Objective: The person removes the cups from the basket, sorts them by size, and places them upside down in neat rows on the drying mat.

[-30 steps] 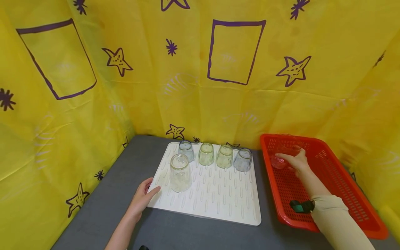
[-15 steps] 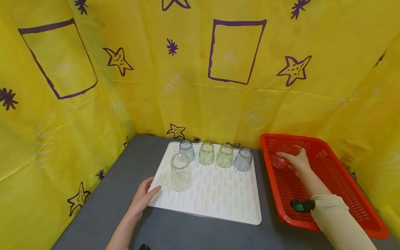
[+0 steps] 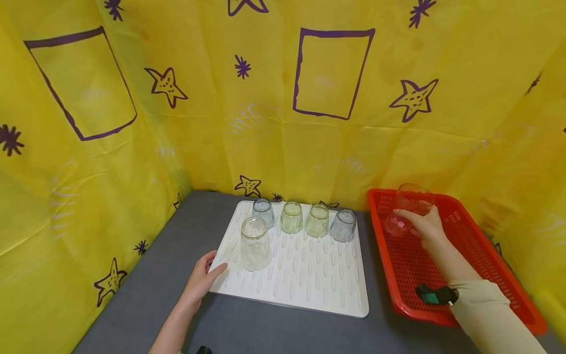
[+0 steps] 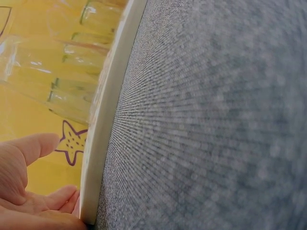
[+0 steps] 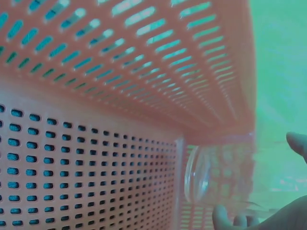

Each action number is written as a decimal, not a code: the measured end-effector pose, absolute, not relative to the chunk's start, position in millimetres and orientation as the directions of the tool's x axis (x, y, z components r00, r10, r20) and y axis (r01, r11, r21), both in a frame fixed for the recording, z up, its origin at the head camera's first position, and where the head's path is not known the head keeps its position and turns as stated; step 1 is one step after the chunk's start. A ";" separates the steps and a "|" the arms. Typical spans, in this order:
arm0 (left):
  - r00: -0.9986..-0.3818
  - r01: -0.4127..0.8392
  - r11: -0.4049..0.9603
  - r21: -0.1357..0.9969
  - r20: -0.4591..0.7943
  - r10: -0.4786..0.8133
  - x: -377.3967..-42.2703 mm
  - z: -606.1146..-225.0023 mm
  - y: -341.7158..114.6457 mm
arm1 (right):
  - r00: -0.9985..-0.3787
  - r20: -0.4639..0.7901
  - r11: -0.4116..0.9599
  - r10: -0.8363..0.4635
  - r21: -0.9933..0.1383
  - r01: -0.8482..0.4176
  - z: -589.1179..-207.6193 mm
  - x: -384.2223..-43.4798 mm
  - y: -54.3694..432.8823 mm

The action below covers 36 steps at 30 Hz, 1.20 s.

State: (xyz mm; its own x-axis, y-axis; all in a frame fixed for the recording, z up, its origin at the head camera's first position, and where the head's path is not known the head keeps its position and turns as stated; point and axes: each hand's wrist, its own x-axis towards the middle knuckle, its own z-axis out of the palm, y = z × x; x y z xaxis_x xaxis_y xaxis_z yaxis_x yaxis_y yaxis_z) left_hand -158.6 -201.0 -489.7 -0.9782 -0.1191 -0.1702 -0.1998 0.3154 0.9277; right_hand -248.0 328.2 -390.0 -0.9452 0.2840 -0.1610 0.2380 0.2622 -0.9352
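In the head view, my right hand (image 3: 426,225) grips a tall clear drinking glass (image 3: 412,197) at the back left of the red basket (image 3: 393,290). The glass leans, its upper end above the basket's rim. The right wrist view has the glass (image 5: 225,172) near the basket's wall, with fingertips beside it. My left hand (image 3: 201,280) stays at the left edge of the white draining tray (image 3: 300,280). Its fingers touch the tray's side, and the thumb is raised over the surface, as the left wrist view shows.
Upside down on the tray stand a tall clear glass (image 3: 255,250) at the left and a back row of short tinted glasses, bluish (image 3: 263,215), greenish (image 3: 292,219) and grey-blue (image 3: 344,227) among them. A yellow patterned cloth (image 3: 265,137) hangs behind the grey table (image 3: 163,275).
My right hand has lifted the glass a little, so that it now rises above the basket's back rim. The left hand and the tray have not moved.
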 end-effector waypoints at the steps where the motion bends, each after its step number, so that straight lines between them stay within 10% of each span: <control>1: -0.978 -0.200 0.317 0.927 -0.170 -0.118 -158.7 -489.5 -200.9 | -0.945 -0.158 0.262 0.288 -0.936 0.236 -388.0 -246.6 328.0; 36: -0.981 -0.188 0.310 0.932 -0.161 -0.110 -158.8 -487.6 -200.1 | -0.946 0.009 -0.106 0.324 -0.993 -0.046 -341.5 -184.7 283.7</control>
State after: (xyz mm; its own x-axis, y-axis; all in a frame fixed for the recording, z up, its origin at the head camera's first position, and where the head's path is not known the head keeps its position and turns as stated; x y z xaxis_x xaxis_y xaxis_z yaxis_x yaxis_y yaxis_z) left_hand -158.8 -200.1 -487.6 -0.9808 -0.1100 -0.1609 -0.1877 0.3103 0.9319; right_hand -184.7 283.7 -341.5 -0.9460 0.3239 0.0088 -0.0455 -0.1059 -0.9933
